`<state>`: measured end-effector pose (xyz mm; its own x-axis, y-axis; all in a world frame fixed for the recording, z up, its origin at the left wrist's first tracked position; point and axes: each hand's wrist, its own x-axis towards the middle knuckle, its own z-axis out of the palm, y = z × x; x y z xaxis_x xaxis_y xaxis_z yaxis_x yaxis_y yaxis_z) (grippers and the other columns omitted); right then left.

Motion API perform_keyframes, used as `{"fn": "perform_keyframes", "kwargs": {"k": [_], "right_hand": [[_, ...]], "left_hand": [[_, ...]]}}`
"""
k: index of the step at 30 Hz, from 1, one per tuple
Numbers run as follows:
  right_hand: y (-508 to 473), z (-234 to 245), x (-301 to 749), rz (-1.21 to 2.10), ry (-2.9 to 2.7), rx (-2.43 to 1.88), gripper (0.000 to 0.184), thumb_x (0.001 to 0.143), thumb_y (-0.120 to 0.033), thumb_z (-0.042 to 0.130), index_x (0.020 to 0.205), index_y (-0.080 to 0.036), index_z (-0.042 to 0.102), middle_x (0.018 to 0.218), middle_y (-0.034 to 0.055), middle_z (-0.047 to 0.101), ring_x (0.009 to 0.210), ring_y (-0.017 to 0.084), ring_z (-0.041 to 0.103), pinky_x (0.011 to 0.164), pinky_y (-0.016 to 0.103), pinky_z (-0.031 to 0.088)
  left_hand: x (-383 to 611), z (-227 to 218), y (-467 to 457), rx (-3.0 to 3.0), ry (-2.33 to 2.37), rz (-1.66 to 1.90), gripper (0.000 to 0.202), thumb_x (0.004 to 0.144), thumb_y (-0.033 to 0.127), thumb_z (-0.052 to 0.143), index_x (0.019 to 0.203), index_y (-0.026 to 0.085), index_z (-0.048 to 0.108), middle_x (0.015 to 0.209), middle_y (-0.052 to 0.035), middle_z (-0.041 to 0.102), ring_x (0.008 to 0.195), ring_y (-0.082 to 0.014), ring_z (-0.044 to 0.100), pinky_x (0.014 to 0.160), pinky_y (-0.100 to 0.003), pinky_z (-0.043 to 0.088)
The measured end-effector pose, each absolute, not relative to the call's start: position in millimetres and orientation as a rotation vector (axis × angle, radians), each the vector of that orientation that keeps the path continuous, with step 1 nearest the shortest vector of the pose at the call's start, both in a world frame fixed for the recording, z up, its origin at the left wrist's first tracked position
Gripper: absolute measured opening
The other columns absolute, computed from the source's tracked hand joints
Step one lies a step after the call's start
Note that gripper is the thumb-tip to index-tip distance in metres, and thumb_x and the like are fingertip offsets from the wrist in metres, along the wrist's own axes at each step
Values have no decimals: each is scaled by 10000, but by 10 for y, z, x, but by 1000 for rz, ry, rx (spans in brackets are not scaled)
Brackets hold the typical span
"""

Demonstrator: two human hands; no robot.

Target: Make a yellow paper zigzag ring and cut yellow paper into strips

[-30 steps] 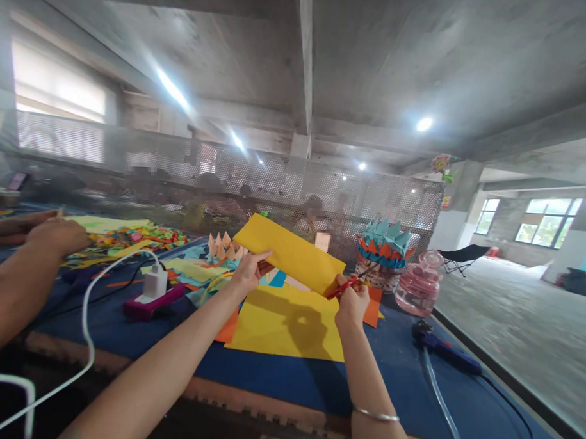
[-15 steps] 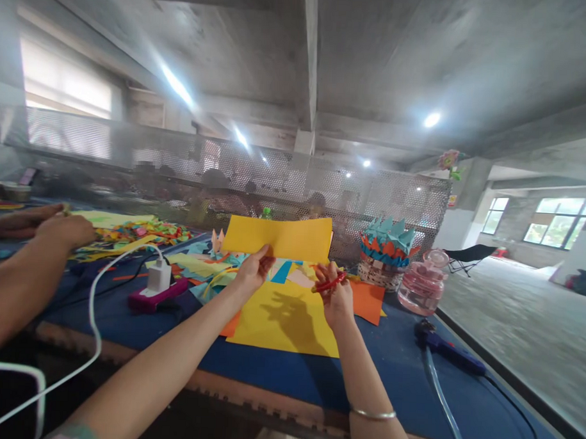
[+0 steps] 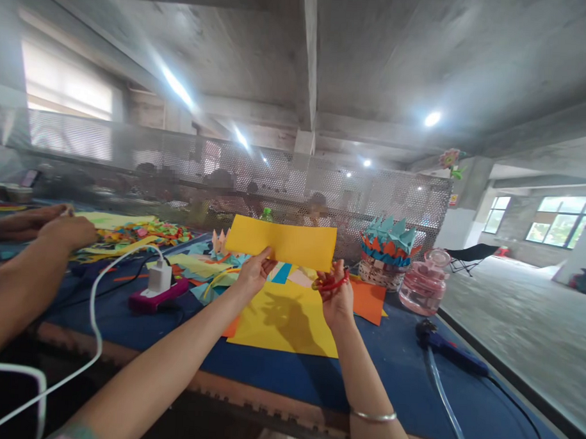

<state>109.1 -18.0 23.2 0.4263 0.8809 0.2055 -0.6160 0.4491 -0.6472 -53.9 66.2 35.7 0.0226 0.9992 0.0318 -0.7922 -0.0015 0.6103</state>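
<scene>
My left hand [image 3: 255,272] pinches the lower edge of a yellow paper strip [image 3: 282,241] and holds it up above the table. My right hand [image 3: 337,298] is closed around red-handled scissors [image 3: 329,283] at the strip's lower right corner. Below both hands a larger yellow sheet [image 3: 284,318] lies flat on the blue table [image 3: 393,370], with an orange sheet [image 3: 367,300] to its right.
A co-worker's hands [image 3: 62,227] work at the left beside a heap of coloured paper scraps [image 3: 139,230]. A white charger on a purple block [image 3: 157,285] trails a white cable. A paper-trimmed basket [image 3: 385,251], a pink jar [image 3: 420,285] and a blue glue gun [image 3: 449,353] stand at right.
The yellow strip has swung from a slant to nearly level. My right hand with the scissors has moved left along the strip's lower edge.
</scene>
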Motion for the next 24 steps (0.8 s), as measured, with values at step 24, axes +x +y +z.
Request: {"fn": "perform_keyframes", "kwargs": {"k": [24], "right_hand": [[-210,258,1139,917,-644,-519,466,570,-469,807,827,-184,542,580,-91,574,405,61,537,391,180,472]], "left_hand": [[-546,413,608,557,555,1624,190,757,-16,638,850,149,656,627,10,694,508,-99,636,529,-184,523]]}}
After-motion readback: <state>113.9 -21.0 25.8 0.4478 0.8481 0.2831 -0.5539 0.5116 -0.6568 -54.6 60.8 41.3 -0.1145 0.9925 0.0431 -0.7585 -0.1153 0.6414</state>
